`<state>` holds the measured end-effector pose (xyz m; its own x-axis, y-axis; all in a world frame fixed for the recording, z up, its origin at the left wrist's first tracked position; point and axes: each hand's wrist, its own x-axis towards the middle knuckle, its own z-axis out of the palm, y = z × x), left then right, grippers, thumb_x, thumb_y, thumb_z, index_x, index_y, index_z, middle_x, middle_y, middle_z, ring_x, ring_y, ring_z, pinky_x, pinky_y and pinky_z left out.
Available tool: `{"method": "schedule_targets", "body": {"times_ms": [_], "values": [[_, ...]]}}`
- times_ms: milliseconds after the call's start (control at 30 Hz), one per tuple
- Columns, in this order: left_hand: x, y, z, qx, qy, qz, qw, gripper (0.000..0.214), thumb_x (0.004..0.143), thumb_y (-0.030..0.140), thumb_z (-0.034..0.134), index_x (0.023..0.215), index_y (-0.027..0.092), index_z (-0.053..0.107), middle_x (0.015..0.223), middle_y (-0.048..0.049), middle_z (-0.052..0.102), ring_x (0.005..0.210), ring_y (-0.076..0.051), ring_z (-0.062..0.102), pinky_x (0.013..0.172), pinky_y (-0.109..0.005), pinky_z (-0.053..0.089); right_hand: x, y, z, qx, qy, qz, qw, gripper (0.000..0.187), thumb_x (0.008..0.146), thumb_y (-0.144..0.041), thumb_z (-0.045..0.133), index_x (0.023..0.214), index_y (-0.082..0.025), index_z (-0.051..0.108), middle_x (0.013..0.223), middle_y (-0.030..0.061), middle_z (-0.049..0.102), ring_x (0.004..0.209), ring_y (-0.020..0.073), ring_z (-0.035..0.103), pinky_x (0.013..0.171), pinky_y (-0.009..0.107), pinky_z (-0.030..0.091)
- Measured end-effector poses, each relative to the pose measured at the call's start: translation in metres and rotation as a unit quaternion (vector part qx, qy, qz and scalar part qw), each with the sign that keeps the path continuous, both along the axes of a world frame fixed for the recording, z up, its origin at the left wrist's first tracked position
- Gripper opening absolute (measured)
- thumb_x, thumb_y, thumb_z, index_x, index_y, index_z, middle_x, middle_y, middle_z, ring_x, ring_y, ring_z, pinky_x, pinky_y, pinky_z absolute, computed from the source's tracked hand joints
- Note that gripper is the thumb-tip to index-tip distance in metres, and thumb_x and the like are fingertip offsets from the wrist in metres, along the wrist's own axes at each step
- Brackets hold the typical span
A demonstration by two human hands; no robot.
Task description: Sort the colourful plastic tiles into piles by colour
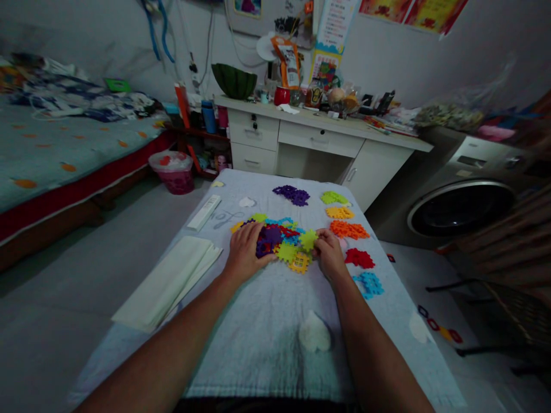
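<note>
A mixed pile of colourful notched plastic building pieces [289,231] lies in the middle of the cloth-covered table. At its left side, my left hand [246,248] curls its fingers and thumb around purple pieces [269,238]. My right hand [329,252] pinches a lime-green notched piece [308,240] at the pile's right side. Just below that piece are another lime-green piece [286,252] and a yellow square piece [299,263]. Single-colour groups surround the pile: purple [291,195], green [334,198], yellow [340,213], orange [349,229], red [360,258] and blue [369,284].
Folded pale cloth [167,281] and a white strip-shaped object [204,212] lie along the table's left side. Beyond the table stands a white desk [318,137] with clutter on top. A bed [77,149] is at left, a washing machine [456,183] at right.
</note>
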<state>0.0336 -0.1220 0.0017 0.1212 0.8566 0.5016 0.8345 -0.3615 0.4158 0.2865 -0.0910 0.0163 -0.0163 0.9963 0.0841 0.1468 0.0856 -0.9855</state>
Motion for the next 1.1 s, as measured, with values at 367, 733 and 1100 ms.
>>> {"method": "schedule_targets", "body": {"times_ms": [367,733,1100], "values": [[-0.011,0.001,0.005,-0.044,-0.026,0.133,0.99,0.076,0.083,0.061,0.057,0.143,0.018,0.038,0.141,-0.0184,0.047,0.132,-0.038,0.039,0.108,-0.056,0.029,0.009,-0.018,0.031,-0.208,0.036,0.326,0.922,0.017,0.055,-0.019,0.056,0.072,-0.02,0.056,0.06,-0.0051,0.056,0.049,0.0087,0.046,0.045,0.019,0.036],[-0.01,0.003,0.001,-0.074,-0.022,0.065,0.995,0.063,0.092,0.053,0.044,0.142,0.017,0.039,0.139,-0.0159,0.052,0.128,-0.031,0.047,0.107,-0.048,0.035,-0.003,-0.013,0.005,-0.142,0.135,0.225,0.954,0.019,0.057,-0.018,0.055,0.077,-0.021,0.055,0.066,-0.003,0.059,0.052,0.0107,0.048,0.05,0.021,0.035],[-0.007,-0.002,0.007,-0.049,-0.078,-0.007,0.996,0.053,0.094,0.048,0.043,0.139,0.021,0.045,0.141,-0.0106,0.052,0.131,-0.026,0.045,0.111,-0.046,0.034,-0.002,-0.007,0.003,-0.122,0.155,0.165,0.966,0.018,0.058,-0.021,0.056,0.076,-0.021,0.053,0.064,-0.0026,0.057,0.052,0.012,0.049,0.051,0.023,0.038]]}}
